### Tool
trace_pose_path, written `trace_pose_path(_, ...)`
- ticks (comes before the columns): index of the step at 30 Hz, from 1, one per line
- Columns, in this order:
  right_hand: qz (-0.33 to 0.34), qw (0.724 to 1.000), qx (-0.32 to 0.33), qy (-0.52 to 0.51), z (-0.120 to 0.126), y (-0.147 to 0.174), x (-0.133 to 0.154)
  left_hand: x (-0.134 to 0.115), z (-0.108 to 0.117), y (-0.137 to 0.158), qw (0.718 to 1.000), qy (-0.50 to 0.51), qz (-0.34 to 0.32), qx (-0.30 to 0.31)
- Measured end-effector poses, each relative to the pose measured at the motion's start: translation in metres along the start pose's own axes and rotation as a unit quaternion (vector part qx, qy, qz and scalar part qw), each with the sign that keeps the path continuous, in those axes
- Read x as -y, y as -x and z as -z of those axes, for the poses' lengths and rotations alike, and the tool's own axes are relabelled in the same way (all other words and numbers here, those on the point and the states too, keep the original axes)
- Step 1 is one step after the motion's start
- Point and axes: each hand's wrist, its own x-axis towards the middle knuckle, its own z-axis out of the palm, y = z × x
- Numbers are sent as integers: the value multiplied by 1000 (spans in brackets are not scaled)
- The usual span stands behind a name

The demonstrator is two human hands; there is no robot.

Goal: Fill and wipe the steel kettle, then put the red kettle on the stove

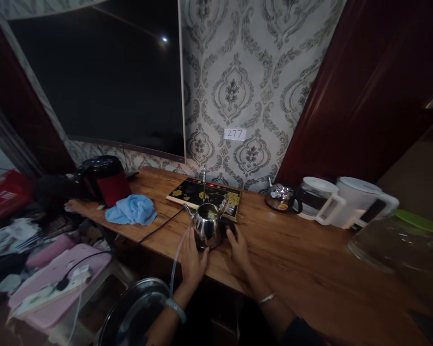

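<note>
A small shiny steel kettle is in front of me at the front edge of the wooden table. Its top stands open, and a shiny piece that looks like a raised lid rises at its right rim. The spout points left. My left hand cups the near left side of the body, fingers against the metal. On the right, my right hand grips the dark handle; part of its fingers is hidden. Just behind the kettle lies a black-and-gold electric tea stove with a thin upright metal tap and a red light.
A blue cloth and a red-black pot sit at left. To the right stand a second steel kettle, white-handled pitchers and a green-lidded glass jar. A clear tube runs down toward a dark basin below.
</note>
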Motion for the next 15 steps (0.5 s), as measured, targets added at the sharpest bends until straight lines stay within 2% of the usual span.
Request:
trace_pose_path(9,-50,998,12,-45,4,7,-17,-1,3,1,1000,-2,-17,-19)
trace_pose_path(15,-51,997,24,-53,5,6,-17,-4,7,2,999,-13,-12,-28)
